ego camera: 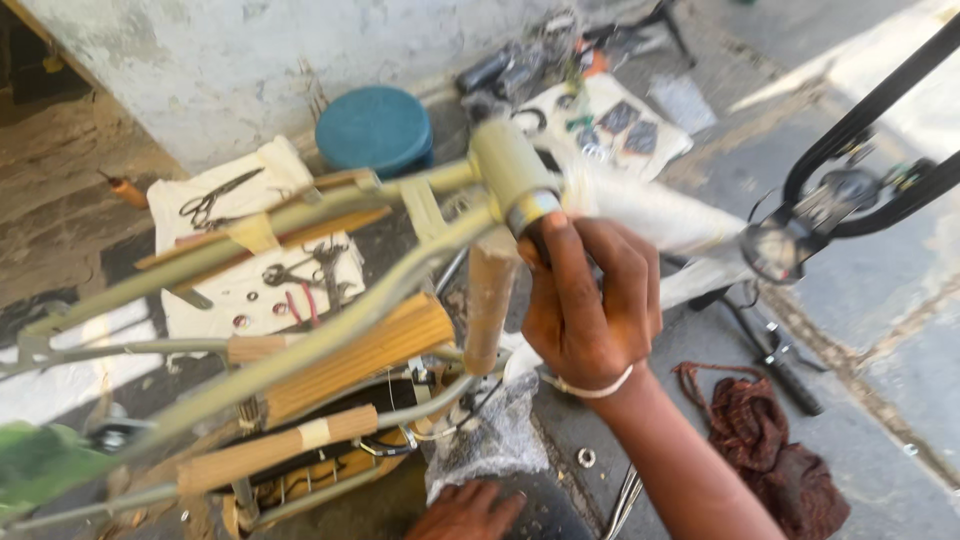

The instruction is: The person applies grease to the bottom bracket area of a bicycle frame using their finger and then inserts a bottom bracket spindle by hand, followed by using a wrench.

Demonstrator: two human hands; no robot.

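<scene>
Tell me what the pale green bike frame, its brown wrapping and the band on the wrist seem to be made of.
The bike frame looks like painted metal tube: smooth pale green with a bare silvery ring at the end the right hand grips. The brown wrapping looks like ribbed cardboard, dull and taped. The wrist band seems to be white rubber or thread; too small to tell.
</scene>
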